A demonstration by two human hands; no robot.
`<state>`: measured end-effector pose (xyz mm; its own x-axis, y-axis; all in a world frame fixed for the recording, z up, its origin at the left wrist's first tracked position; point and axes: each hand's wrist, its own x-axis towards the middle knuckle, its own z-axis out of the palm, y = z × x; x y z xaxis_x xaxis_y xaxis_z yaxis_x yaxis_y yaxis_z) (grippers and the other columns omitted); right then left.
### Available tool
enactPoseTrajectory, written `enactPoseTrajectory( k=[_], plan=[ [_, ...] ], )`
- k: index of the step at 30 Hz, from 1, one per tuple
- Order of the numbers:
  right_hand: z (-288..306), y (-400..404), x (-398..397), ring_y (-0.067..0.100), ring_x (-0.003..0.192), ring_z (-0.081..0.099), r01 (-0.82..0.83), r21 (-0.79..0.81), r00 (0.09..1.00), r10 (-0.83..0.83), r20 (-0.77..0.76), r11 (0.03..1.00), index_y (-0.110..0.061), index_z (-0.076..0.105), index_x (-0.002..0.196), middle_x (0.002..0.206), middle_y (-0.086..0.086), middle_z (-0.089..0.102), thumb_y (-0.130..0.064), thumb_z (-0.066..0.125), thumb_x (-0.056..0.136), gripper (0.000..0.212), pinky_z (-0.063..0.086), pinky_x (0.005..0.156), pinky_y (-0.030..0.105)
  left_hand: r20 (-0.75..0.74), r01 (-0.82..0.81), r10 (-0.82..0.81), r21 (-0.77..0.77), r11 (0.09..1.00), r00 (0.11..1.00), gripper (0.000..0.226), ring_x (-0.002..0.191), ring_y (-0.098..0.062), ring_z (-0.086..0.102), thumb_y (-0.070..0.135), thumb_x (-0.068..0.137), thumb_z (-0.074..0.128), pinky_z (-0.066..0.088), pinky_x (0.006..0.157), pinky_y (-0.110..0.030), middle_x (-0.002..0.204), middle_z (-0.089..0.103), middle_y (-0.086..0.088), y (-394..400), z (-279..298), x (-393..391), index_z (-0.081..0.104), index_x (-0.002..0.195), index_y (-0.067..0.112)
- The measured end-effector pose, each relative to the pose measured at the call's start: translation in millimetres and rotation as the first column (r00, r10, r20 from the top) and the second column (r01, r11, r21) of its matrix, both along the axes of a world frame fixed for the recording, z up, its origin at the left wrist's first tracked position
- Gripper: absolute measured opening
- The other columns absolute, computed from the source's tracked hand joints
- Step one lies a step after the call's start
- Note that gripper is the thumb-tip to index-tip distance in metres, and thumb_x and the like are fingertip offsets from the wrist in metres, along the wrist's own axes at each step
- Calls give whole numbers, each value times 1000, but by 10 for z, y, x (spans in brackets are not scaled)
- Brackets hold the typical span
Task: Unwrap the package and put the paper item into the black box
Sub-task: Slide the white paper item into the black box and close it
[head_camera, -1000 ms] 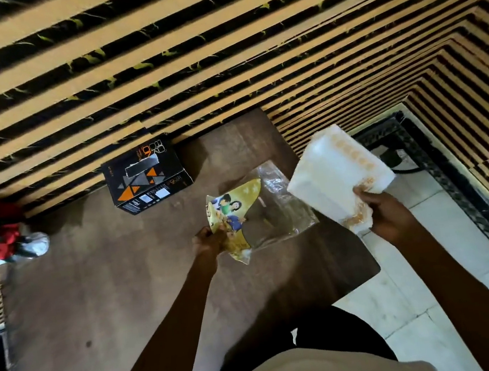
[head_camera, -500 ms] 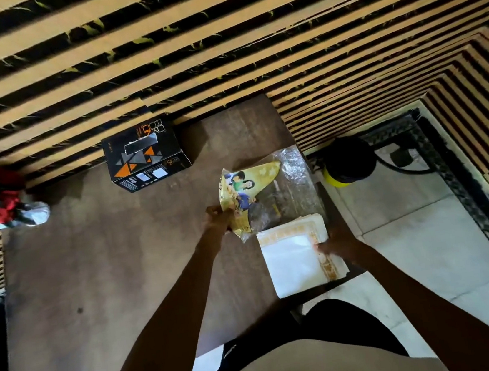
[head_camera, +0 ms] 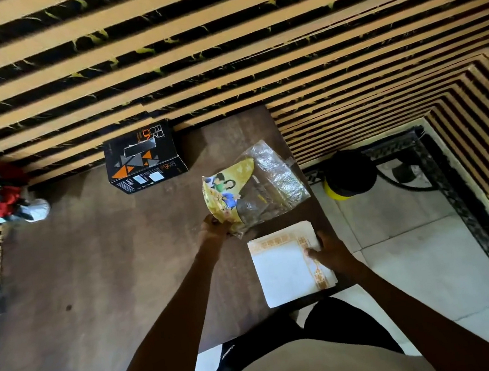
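Left hand (head_camera: 214, 228) pinches the empty wrapper (head_camera: 256, 190); right hand (head_camera: 329, 250) presses flat on the paper stack (head_camera: 288, 267) at the table's near right edge. Advise 1 square grip before carrying to the far black box (head_camera: 144, 160).

The white paper stack (head_camera: 290, 267) with an orange patterned border lay flat near the right edge of the brown table (head_camera: 93, 265). The right hand (head_camera: 331, 251) rested on its right side. The left hand (head_camera: 214, 227) gripped the lower corner of the empty plastic wrapper (head_camera: 255, 187), apparently lifted clear. The black box (head_camera: 144, 157) stood closed against the slatted wall (head_camera: 220, 49).
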<state>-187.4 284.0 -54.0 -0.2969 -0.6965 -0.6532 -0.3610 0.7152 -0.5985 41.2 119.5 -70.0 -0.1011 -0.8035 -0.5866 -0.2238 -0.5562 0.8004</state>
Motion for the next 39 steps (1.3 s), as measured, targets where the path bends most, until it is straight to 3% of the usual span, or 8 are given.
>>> enactPoseTrajectory(
  k=[5,10,16,21,24,27,32,39],
  plan=[
    [-78,-2,-107,28,115,59,-20,74,997,26,-77,997,-13,50,130,127,9,62,-39,65,86,53,45,92,34,87,77,-72,-49,996,994,29,53,1,67,-9,81,65,58,55,-23,57,71,14,-97,-65,-14,57,105,6],
    [-59,-94,-109,30,112,61,-31,136,993,45,-105,990,-11,51,131,125,12,63,-39,61,88,51,47,89,35,160,163,-154,-48,985,975,32,73,-23,62,-7,82,64,57,77,-44,100,65,-18,-79,-93,43,58,113,-2],
    [160,-276,-10,27,100,66,46,-109,938,-81,-338,993,-11,63,113,106,9,70,-28,59,89,30,51,77,32,76,74,-68,-84,994,995,31,88,-23,64,-1,83,68,57,78,-44,87,65,2,-144,-135,138,51,84,25],
    [485,-713,246,17,82,68,149,-232,988,-156,-9,961,-24,68,100,85,-3,71,-30,65,84,17,55,77,34,175,177,-120,-356,918,977,54,58,1,66,-21,86,46,55,53,-19,65,72,15,-298,30,317,68,80,27],
    [533,-1133,513,18,71,66,209,-237,971,-173,168,949,-20,68,97,84,2,72,-24,66,84,13,52,61,29,281,158,-47,-386,909,959,15,65,-3,63,-3,88,59,50,62,-23,76,67,16,-549,233,519,61,96,9],
    [571,-1651,841,17,65,62,189,-255,965,-132,226,948,-23,67,90,85,6,68,-19,66,84,7,46,55,23,376,159,21,-441,883,926,23,81,-13,63,18,86,67,52,72,-30,91,65,4,-897,473,778,63,107,8],
    [532,-2542,1352,15,91,62,98,-305,991,-65,119,947,-7,62,118,110,10,69,-19,68,86,34,44,61,8,351,77,124,-507,859,928,41,106,-30,60,15,83,65,54,85,-37,120,57,-19,-1594,574,1391,53,122,10],
    [457,-3467,1816,26,130,48,-41,-154,998,47,39,987,-19,34,147,145,9,48,-50,66,81,80,42,104,34,223,3,71,-315,949,972,46,114,-44,58,18,88,67,56,71,-17,115,61,-16,-2284,421,1898,46,126,3]
  ],
)
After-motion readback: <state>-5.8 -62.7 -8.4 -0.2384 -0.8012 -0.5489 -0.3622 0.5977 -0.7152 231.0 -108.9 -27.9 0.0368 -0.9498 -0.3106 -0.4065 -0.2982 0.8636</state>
